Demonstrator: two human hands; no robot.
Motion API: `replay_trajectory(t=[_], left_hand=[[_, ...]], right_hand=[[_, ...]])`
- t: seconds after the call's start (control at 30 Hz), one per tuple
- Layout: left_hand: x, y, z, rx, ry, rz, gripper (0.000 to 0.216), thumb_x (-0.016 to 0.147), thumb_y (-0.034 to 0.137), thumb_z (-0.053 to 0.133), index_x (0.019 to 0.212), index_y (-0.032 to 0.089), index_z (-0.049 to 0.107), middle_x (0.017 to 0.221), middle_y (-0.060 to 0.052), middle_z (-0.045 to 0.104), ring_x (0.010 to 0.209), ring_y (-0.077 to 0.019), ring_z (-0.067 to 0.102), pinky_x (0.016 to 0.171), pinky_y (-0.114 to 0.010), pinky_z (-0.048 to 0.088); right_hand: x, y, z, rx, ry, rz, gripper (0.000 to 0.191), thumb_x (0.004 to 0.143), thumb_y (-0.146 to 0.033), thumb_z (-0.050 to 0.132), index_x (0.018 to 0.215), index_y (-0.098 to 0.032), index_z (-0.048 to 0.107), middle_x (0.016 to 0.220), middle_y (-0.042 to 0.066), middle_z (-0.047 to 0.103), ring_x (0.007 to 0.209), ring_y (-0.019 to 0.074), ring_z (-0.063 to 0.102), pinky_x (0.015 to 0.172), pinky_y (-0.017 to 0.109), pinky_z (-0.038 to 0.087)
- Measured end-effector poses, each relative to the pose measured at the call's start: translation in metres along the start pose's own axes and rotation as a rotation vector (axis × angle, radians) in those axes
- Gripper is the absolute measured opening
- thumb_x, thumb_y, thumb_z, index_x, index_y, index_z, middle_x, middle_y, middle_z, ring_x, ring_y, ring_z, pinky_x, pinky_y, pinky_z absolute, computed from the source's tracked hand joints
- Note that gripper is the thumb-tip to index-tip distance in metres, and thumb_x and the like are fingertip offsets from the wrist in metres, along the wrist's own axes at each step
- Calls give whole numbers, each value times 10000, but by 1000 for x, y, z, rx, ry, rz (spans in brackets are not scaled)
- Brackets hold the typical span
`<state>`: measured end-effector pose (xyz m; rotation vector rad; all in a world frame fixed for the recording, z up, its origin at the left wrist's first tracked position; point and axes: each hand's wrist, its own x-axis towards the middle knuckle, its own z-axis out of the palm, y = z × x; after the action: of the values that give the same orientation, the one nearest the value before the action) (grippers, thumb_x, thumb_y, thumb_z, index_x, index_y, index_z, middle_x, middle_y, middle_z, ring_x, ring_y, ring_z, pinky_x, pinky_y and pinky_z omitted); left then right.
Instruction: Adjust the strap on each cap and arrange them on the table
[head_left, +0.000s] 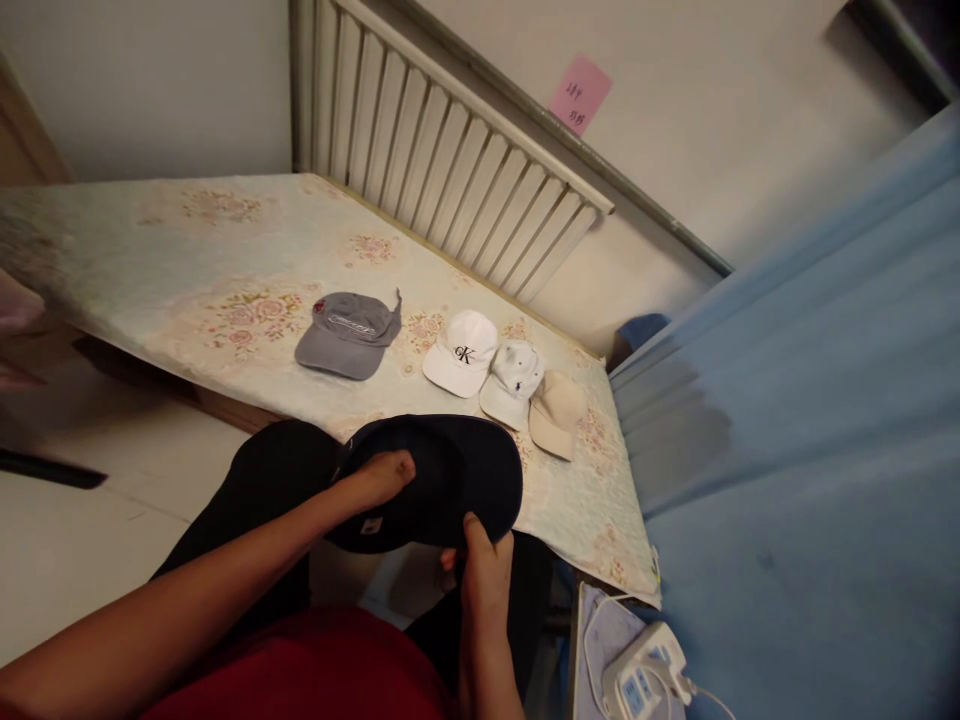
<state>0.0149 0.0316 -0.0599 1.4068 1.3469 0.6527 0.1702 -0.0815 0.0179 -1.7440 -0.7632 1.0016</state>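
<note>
A dark navy or black baseball cap (457,465) is held upside down over my lap, its hollow facing me and its brim to the right. My left hand (386,475) is curled closed inside the hollow of its crown; whether the fingers pinch anything is hidden. With the thumb on top, my right hand (486,565) grips the cap's near brim edge. Beyond it, on the floral cover, lie a grey cap (349,340), a white cap with black letters (461,355), another white cap with a small dark emblem (514,383) and a beige cap (559,413).
The flower-patterned cover (300,240) lies over a flat surface against a wall with a radiator (442,150). A blue curtain (795,420) hangs at the right. A power strip with cables (645,675) sits at the lower right. A pink note (581,95) is on the wall.
</note>
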Motion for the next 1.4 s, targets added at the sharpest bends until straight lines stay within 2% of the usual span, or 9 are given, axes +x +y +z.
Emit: replay_trajectory(t=[0.2,0.4,0.53,0.67,0.87,1.1,1.27,1.4], left_hand=[[7,6,-18,0,139,14,177,734,290,488,833,193,599,784,-34,649,792,-212,612,712,-285,449],[22,-8,-24,-61,225,5,277,732,314,510,941,182,635,937,-73,704,909,-227,647,850,-298,472],[21,-7,-21,-77,205,41,301,727,337,503,949,176,627,912,-72,700,847,-222,656,806,-298,485],[11,9,-9,-139,116,85,286,720,361,501,906,174,612,846,-62,668,778,-213,637,739,-309,481],[-7,32,17,-198,-141,130,183,693,363,511,745,188,532,680,-8,591,663,-175,569,619,-278,428],[-15,26,29,-36,-129,219,55,681,248,461,663,201,481,593,37,466,591,-133,434,548,-248,328],[-15,28,27,4,-97,240,57,702,241,454,664,203,472,603,37,470,591,-130,438,546,-245,325],[-11,30,24,-58,-21,219,88,712,270,474,659,206,446,617,30,496,598,-140,482,550,-253,357]], right_hand=[[1,0,1,44,-23,18,186,772,-348,559,727,-168,568,364,-13,548,343,167,517,397,255,389],[5,6,1,64,-53,28,194,768,-358,565,723,-170,566,373,-15,542,328,159,487,380,252,352],[4,5,3,37,-37,52,205,782,-364,552,762,-161,568,375,-13,545,347,168,507,393,252,370],[-1,0,6,33,-32,55,208,783,-362,554,808,-157,576,369,-23,536,352,168,512,383,242,362],[1,5,10,65,-85,38,188,764,-347,559,760,-159,580,362,-29,523,301,152,466,344,242,350],[1,5,9,59,-84,11,192,766,-344,565,778,-156,599,387,-22,542,330,163,502,357,244,380],[-1,0,10,44,-103,-9,171,758,-325,567,686,-170,565,378,-23,522,322,145,479,364,235,370],[-1,2,11,47,-101,2,166,756,-337,565,745,-171,569,399,-28,537,329,156,501,362,240,383]])
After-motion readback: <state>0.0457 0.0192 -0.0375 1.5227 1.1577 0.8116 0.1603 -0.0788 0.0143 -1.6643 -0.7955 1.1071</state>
